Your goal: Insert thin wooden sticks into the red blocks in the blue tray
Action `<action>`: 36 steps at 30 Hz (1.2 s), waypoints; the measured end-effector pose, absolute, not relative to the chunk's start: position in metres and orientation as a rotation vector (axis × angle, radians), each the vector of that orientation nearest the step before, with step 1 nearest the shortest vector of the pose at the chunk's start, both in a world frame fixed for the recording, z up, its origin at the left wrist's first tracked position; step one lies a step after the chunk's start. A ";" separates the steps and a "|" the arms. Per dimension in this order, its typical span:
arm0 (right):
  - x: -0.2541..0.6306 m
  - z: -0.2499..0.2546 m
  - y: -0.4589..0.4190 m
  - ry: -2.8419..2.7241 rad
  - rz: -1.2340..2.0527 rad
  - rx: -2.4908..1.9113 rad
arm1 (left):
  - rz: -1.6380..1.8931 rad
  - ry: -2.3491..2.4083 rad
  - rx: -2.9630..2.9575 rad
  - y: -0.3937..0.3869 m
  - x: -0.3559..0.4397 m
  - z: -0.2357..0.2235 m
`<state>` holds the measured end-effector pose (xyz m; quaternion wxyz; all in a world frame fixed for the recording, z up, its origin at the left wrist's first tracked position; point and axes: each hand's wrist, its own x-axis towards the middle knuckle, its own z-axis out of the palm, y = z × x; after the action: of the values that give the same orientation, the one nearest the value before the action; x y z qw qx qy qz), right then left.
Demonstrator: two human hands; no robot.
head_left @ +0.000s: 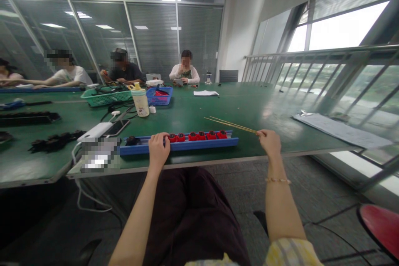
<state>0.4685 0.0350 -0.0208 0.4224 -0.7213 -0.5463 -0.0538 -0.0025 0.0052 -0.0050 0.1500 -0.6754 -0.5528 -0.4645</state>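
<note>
A long blue tray (199, 144) lies along the near edge of the green table (218, 110). In it stand several red parts (197, 135) and a black one (131, 140). My left hand (158, 149) rests on the tray's left half, fingers curled over its rim beside the first red part. My right hand (269, 141) is at the table edge to the right of the tray, pinched shut on the ends of thin wooden sticks (232, 124) that point back and left over the table.
Left of the tray lie a white power bank (95, 131), a phone (117, 127) and cables. Farther back stand a bottle (140, 100), a green basket (106, 97) and a blue basket (159, 96). Several people sit along the table's far side. A paper sheet (338, 129) lies at right.
</note>
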 end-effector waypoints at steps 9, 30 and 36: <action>0.442 -0.010 0.035 -1.307 -0.036 -1.475 | -1.351 -1.598 -1.933 0.004 -0.002 -0.005; 0.381 -0.039 0.057 -1.493 0.139 -1.146 | -1.506 -1.512 -1.888 0.002 -0.003 -0.003; 0.381 -0.039 0.057 -1.499 0.125 -1.154 | -1.431 -1.493 -1.994 -0.002 0.000 0.001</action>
<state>0.3815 0.0565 -0.0390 0.5834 -0.4945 -0.6421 0.0536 -0.0005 -0.0023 0.0013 0.1339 -0.6879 -0.5148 -0.4938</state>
